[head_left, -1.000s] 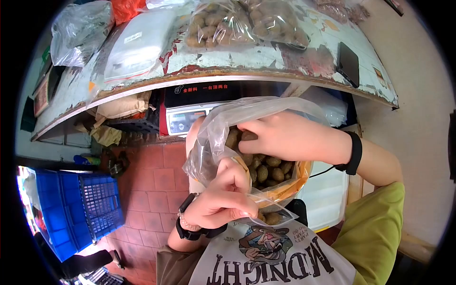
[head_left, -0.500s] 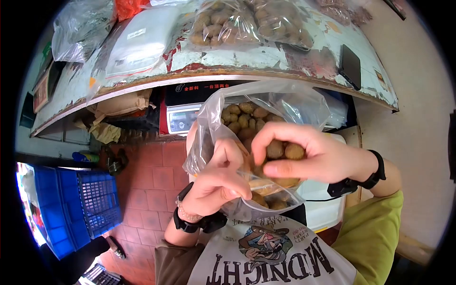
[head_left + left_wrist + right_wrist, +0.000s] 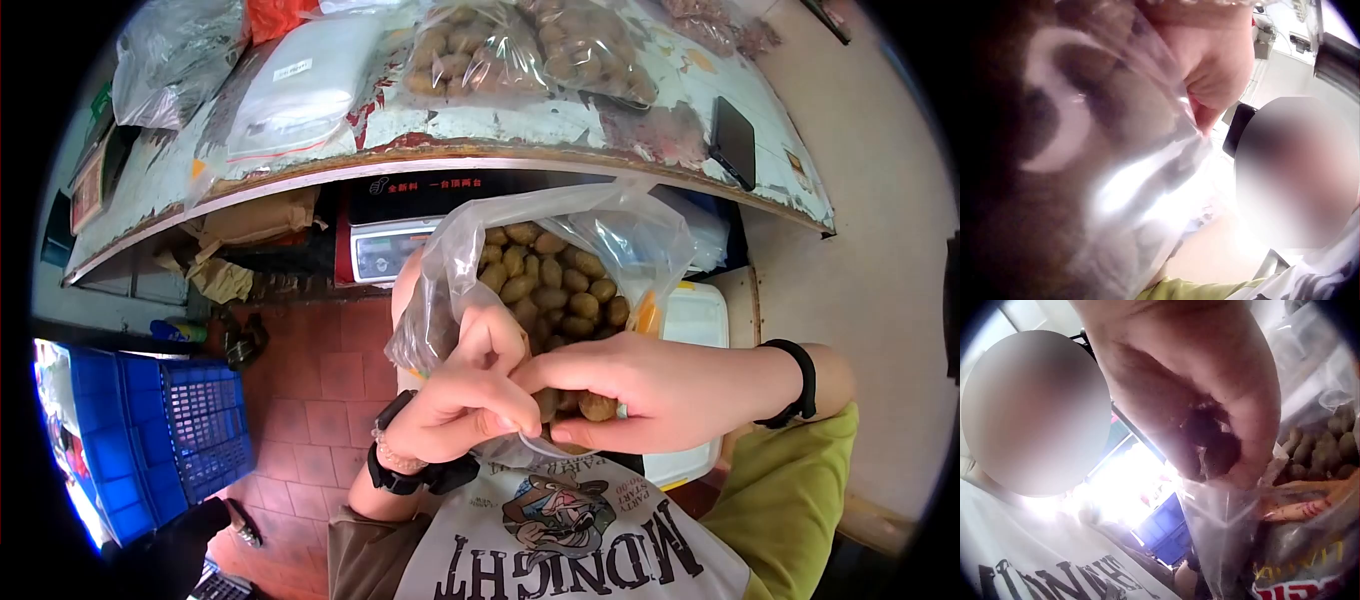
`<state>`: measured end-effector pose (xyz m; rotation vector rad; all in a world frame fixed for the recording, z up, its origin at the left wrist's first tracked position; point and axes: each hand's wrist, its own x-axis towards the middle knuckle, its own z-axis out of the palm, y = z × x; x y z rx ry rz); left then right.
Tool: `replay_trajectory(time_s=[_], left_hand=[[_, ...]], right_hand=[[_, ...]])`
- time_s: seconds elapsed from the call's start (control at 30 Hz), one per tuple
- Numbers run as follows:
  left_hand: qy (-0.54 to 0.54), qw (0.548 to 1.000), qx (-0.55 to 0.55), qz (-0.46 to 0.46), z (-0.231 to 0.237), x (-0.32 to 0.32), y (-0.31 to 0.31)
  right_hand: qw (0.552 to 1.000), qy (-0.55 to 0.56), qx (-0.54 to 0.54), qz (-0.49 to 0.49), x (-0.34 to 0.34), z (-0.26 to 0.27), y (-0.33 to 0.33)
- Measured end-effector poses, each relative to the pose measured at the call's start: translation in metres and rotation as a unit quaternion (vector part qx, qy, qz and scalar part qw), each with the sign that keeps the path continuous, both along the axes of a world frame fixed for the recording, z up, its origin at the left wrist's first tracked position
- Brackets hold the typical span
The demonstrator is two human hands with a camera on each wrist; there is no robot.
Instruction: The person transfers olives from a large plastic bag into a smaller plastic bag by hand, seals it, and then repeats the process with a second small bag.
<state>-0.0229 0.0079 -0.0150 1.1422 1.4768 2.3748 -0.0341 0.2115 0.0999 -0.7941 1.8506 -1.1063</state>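
In the head view the left hand (image 3: 465, 390) pinches the rim of a small clear bag at the person's chest. The right hand (image 3: 650, 385) is curled round several brown round fruits (image 3: 597, 405) at that bag's mouth, close to the left fingertips. Behind both hands stands a large clear bag (image 3: 450, 250) with many brown fruits (image 3: 550, 297) inside. The right wrist view shows dark fruits (image 3: 1219, 447) within the right hand (image 3: 1210, 381), above the clear plastic (image 3: 1219, 519). In the left wrist view, the left hand (image 3: 1210, 69) holds the bag's edge.
A worn counter (image 3: 480, 130) bears filled clear bags (image 3: 590, 55), a stack of flat plastic bags (image 3: 300, 90) and a black phone (image 3: 733, 143). Below it is a scale (image 3: 385, 252). Blue crates (image 3: 130, 430) stand at the left; a white lidded box (image 3: 695, 330) is at the right.
The right hand came out of the large bag holding fruits and moved down toward the chest, to the small bag's mouth. The left hand has stayed nearly in place, still pinching plastic.
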Motion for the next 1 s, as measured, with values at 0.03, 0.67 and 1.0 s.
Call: replay_trajectory(time_s=[0.03,0.67,1.0], left_hand=[[0.013,1.0,-0.012,-0.012,0.001,-0.001,-0.001],[0.006,0.999,-0.015,-0.048,0.005,-0.001,-0.005],[-0.021,0.999,0.049,-0.006,0.002,0.001,0.005]], right_hand=[[1.0,0.0,0.001,-0.001,0.001,0.003,0.0],[0.995,0.066,-0.064,-0.045,0.028,0.002,0.013],[0.949,0.316,-0.025,-0.012,0.024,-0.013,0.019]])
